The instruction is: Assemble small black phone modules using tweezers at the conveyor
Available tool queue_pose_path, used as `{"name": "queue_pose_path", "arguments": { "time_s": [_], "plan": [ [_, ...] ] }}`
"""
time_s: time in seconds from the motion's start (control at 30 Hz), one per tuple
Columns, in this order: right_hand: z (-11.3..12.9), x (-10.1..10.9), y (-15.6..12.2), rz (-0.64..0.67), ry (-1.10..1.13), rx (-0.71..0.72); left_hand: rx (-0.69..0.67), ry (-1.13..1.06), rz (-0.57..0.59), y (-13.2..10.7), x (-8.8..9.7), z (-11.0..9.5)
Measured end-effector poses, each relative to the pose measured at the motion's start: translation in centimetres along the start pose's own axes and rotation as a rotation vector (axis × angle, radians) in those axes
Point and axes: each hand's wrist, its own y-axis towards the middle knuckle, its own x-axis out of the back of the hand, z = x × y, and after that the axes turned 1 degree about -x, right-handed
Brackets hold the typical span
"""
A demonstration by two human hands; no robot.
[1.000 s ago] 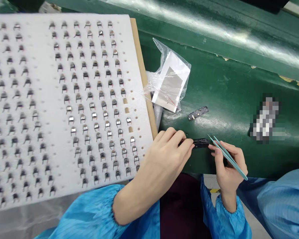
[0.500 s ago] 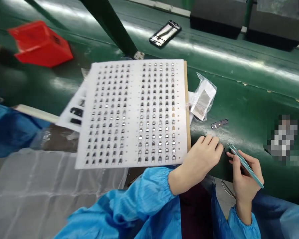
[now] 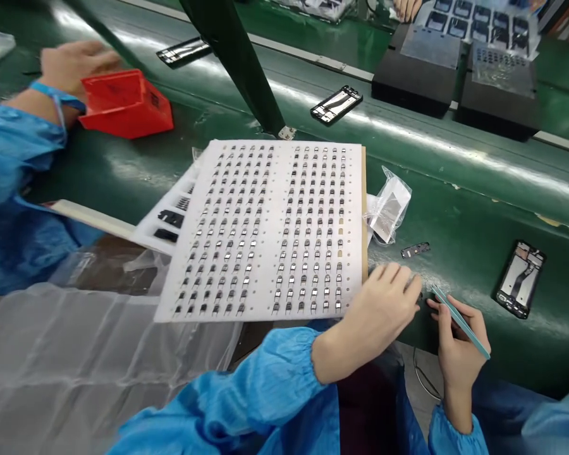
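My left hand [image 3: 382, 303] rests on the green belt's near edge, fingers curled over a small black part that is almost wholly hidden beneath them. My right hand [image 3: 455, 344] pinches teal tweezers [image 3: 459, 321], whose tips point toward the left fingertips. Just left of my hands lies a white foam tray [image 3: 270, 227] filled with several rows of small metal clips. A second small black part [image 3: 415, 249] lies loose on the belt beyond my hands.
A clear plastic bag [image 3: 389, 205] sits by the tray's right edge. Phone frames [image 3: 520, 278] [image 3: 336, 104] lie on the green conveyor [image 3: 455, 189]. A co-worker's hand [image 3: 71, 63] touches a red box [image 3: 126, 104] at far left. Black trays [image 3: 420, 69] stand at the back.
The view has pulled back and lifted, showing the whole tray, the conveyor and a co-worker. My hands stay together at the belt edge; the black part is now hidden under my left fingers.
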Motion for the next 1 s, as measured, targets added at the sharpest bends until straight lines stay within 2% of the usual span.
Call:
{"name": "queue_pose_path", "arguments": {
  "time_s": [0.13,0.17,0.23,0.3,0.37,0.53,0.67,0.73,0.8,0.9,1.0],
  "plan": [
    [-0.2,-0.1,0.1,0.024,0.011,-0.015,0.150,0.040,-0.261,0.3,2.9,4.6],
    [-0.2,-0.1,0.0,0.029,0.013,-0.015,0.190,0.063,-0.293,0.5,3.3,5.8],
    [-0.2,-0.2,-0.1,0.032,0.018,-0.025,0.237,0.092,-0.271,0.8,3.4,7.9],
    [-0.2,-0.3,-0.2,0.044,0.029,-0.037,0.222,0.105,-0.228,1.0,2.7,9.2],
    [-0.2,-0.4,-0.2,0.064,0.034,-0.039,0.174,0.104,-0.217,1.0,1.7,9.9],
    [0.0,-0.6,-0.2,0.067,0.022,-0.028,0.131,0.069,-0.300,1.6,-0.1,10.6],
    [0.0,-0.3,-0.1,0.070,0.036,-0.015,0.147,0.020,-0.309,2.6,0.0,10.6],
    [-0.3,-0.1,0.0,0.074,0.046,-0.007,0.179,-0.004,-0.319,2.3,0.5,10.3],
    [-0.7,0.0,0.0,0.068,0.048,-0.007,0.190,-0.035,-0.350,0.7,1.3,9.8],
    [-1.2,0.1,0.0,0.035,0.031,-0.027,0.190,-0.059,-0.347,-3.9,2.3,8.6],
    [-1.2,0.1,0.0,-0.010,0.005,-0.042,0.207,-0.015,-0.152,-9.1,2.1,7.1]
  ]
}}
